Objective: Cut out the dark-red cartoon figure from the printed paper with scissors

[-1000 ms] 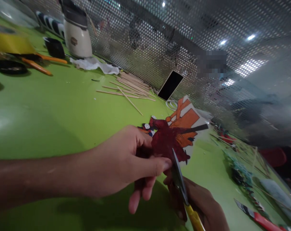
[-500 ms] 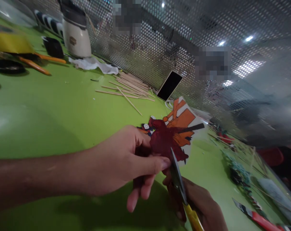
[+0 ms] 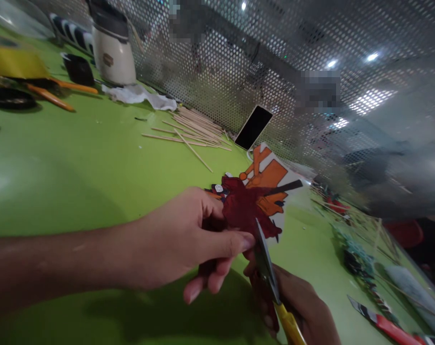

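My left hand (image 3: 206, 239) pinches a coloured paper cut-out (image 3: 242, 203) between thumb and fingers. The cut-out is dark red and orange, with a white margin along its right side. My right hand (image 3: 298, 299), at the lower right, grips scissors with a yellow handle (image 3: 289, 326). The scissor blades (image 3: 266, 254) point up and to the left, their tip over the dark red part, close to my left thumb. Part of the right hand's fingers is hidden behind the scissors.
Thin wooden sticks (image 3: 196, 127) lie beyond the hands, near a phone (image 3: 254, 127) leaning on the mesh screen. A cream flask (image 3: 113, 57) and yellow tape (image 3: 16, 60) stand at left. A red utility knife (image 3: 390, 328) lies lower right.
The paper cut-out has shifted slightly left and its upper part has tilted a little. The lower fingers of my left hand have moved slightly up and left. The scissors stay almost in place.
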A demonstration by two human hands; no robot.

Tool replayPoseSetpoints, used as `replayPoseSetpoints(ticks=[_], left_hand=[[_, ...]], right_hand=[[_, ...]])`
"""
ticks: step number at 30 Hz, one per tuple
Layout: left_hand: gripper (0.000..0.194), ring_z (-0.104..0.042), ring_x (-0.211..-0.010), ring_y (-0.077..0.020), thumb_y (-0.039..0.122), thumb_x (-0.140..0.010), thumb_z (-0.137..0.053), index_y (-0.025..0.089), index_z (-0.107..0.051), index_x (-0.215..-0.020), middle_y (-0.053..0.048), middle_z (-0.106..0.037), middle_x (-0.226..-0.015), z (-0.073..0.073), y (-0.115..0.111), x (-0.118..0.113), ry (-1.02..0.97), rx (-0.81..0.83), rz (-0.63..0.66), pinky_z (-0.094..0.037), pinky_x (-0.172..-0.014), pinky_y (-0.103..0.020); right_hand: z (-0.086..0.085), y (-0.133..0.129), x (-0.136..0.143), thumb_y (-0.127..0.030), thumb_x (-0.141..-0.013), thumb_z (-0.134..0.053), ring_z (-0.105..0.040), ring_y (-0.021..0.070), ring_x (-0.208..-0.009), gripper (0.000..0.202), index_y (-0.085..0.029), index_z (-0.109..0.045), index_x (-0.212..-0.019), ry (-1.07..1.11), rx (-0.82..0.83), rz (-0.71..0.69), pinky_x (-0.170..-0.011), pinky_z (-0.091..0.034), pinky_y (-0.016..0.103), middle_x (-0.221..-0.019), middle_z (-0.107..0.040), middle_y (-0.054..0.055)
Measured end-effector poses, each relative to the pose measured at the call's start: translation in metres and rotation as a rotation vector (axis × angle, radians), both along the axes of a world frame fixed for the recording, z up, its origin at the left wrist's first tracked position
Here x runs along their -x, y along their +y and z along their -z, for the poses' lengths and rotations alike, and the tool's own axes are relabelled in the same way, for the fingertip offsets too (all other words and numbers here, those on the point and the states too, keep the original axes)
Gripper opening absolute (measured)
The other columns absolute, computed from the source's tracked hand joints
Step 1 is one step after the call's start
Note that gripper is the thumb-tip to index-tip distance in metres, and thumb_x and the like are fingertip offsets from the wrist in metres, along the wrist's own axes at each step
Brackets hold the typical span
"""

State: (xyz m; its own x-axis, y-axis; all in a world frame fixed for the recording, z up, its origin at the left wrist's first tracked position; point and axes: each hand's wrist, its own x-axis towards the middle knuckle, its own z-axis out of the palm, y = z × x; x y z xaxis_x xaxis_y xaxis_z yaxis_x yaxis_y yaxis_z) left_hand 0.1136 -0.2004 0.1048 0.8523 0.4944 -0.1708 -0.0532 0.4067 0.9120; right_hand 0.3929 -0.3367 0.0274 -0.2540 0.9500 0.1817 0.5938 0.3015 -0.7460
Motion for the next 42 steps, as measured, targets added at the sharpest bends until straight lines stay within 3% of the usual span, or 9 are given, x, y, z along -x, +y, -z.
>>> replayPoseSetpoints(ticks=[4, 7, 11, 14, 17, 23, 28, 32, 42], left_hand=[[0.048, -0.042, -0.034, -0.0060, 0.027, -0.103, -0.063, 0.020, -0.060, -0.056, 0.007, -0.057, -0.050, 0.000, -0.001, 0.001, -0.001, 0.016, 0.011, -0.038, -0.032, -0.013], [0.045, -0.041, -0.035, -0.0068, 0.025, -0.103, -0.063, 0.021, -0.060, -0.058, 0.007, -0.056, -0.050, -0.001, -0.002, 0.001, 0.013, 0.013, -0.004, -0.038, -0.032, -0.013], [0.041, -0.041, -0.036, -0.0063, 0.026, -0.099, -0.068, 0.021, -0.058, -0.060, 0.007, -0.055, -0.051, -0.003, -0.003, 0.003, 0.037, 0.030, 0.000, -0.037, -0.032, -0.012], [0.042, -0.042, -0.035, -0.0059, 0.023, -0.101, -0.065, 0.021, -0.059, -0.060, 0.007, -0.056, -0.051, -0.004, -0.003, 0.004, 0.012, 0.033, 0.022, -0.038, -0.032, -0.011], [0.044, -0.042, -0.035, -0.0056, 0.023, -0.103, -0.063, 0.020, -0.059, -0.060, 0.007, -0.056, -0.051, -0.004, -0.001, 0.005, -0.013, 0.033, 0.025, -0.038, -0.032, -0.011], [0.042, -0.041, -0.034, -0.0066, 0.028, -0.104, -0.064, 0.021, -0.061, -0.062, 0.007, -0.056, -0.050, -0.005, -0.002, 0.004, 0.005, 0.035, 0.045, -0.037, -0.032, -0.013], [0.044, -0.035, -0.030, -0.0067, 0.026, -0.103, -0.060, 0.023, -0.058, -0.060, 0.009, -0.055, -0.048, -0.006, -0.002, 0.004, 0.033, 0.041, 0.053, -0.033, -0.031, -0.016], [0.042, -0.034, -0.030, -0.0064, 0.027, -0.103, -0.061, 0.022, -0.059, -0.061, 0.009, -0.057, -0.049, -0.004, -0.002, 0.002, 0.019, 0.056, 0.054, -0.035, -0.032, -0.015], [0.039, -0.036, -0.032, -0.0059, 0.025, -0.102, -0.064, 0.022, -0.061, -0.064, 0.008, -0.058, -0.050, -0.005, 0.000, 0.003, 0.008, 0.081, 0.068, -0.037, -0.033, -0.015]], right_hand=[[0.016, 0.007, 0.010, -0.105, -0.087, -0.039, -0.063, 0.0198, -0.054, 0.099, -0.029, -0.080, -0.136, 0.184, -0.219, 0.030, -0.043, -0.047, 0.025, -0.066, -0.062, 0.002], [0.013, 0.008, 0.011, -0.103, -0.085, -0.050, -0.050, 0.0161, -0.044, 0.101, -0.023, -0.078, -0.139, 0.133, -0.071, 0.011, -0.037, -0.036, 0.024, -0.057, -0.050, -0.003], [0.006, 0.008, 0.013, -0.090, -0.096, -0.056, -0.060, 0.0205, -0.056, 0.081, -0.022, -0.078, -0.135, 0.119, 0.007, 0.010, -0.054, -0.052, 0.029, -0.059, -0.051, -0.003], [0.009, 0.004, 0.015, -0.095, -0.088, -0.062, -0.065, 0.0249, -0.065, 0.093, -0.023, -0.070, -0.145, 0.065, 0.010, 0.014, -0.064, -0.057, 0.034, -0.064, -0.052, -0.002], [0.010, -0.006, 0.014, -0.101, -0.077, -0.067, -0.069, 0.0287, -0.073, 0.108, -0.023, -0.063, -0.153, -0.020, 0.001, 0.104, -0.061, -0.055, 0.036, -0.078, -0.063, 0.003], [0.004, -0.014, 0.012, -0.089, -0.095, -0.059, -0.073, 0.0299, -0.073, 0.088, -0.024, -0.063, -0.154, -0.015, 0.030, 0.127, -0.061, -0.056, 0.038, -0.075, -0.064, 0.004], [0.011, -0.013, 0.008, -0.101, -0.076, -0.070, -0.075, 0.0309, -0.074, 0.108, -0.025, -0.064, -0.153, -0.013, -0.054, 0.111, -0.055, -0.053, 0.034, -0.080, -0.071, 0.006], [0.012, -0.014, 0.006, -0.103, -0.076, -0.067, -0.077, 0.0327, -0.082, 0.111, -0.025, -0.063, -0.155, -0.033, -0.026, 0.122, -0.060, -0.057, 0.037, -0.091, -0.073, 0.009], [0.017, -0.010, 0.008, -0.105, -0.073, -0.066, -0.073, 0.0289, -0.071, 0.114, -0.022, -0.066, -0.151, -0.009, -0.059, 0.137, -0.055, -0.054, 0.034, -0.081, -0.068, 0.006]])
